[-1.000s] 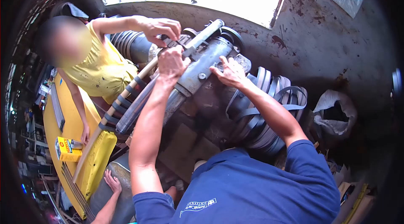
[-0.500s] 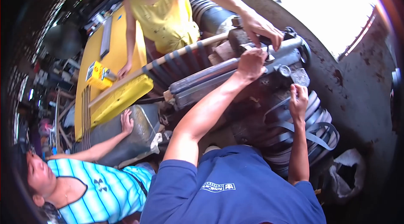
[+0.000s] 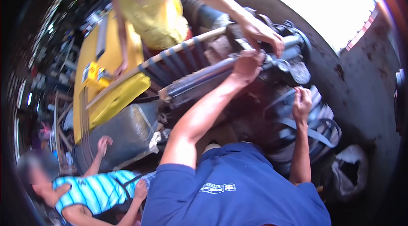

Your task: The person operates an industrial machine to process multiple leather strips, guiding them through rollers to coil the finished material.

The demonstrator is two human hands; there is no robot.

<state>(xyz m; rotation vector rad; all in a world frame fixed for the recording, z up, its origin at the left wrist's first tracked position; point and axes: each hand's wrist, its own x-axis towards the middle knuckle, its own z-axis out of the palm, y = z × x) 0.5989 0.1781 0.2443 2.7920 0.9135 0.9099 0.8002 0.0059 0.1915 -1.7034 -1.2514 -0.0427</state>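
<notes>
My left hand (image 3: 248, 67) is closed in a fist at the metal roller-like machine (image 3: 293, 41), beside the yellow-shirted co-worker's hand (image 3: 262, 38). What my left fingers grip is hidden. My right hand (image 3: 302, 102) is raised above a pile of coiled dark strips (image 3: 312, 128), its fingers pinched together. Whatever is in the right hand, if anything, is too small to name. Long dark bars (image 3: 199, 79) run left from the machine, under my left forearm. The co-worker's hand rests on top of the machine, its fingers bent down close to mine.
Dark bands (image 3: 172, 62) hang over a wooden pole (image 3: 136, 69) on the left. Beyond it stand a yellow table (image 3: 87, 47) and a yellow box (image 3: 94, 75). A second person in a striped shirt (image 3: 95, 194) sits at lower left by a dark padded block (image 3: 121, 128). A whitish sack (image 3: 350, 170) lies at right.
My view has shifted slightly, and my left hand appears a little farther left and lower. The striped-shirt person has turned and lifted a hand off the dark block. My right hand stays closed.
</notes>
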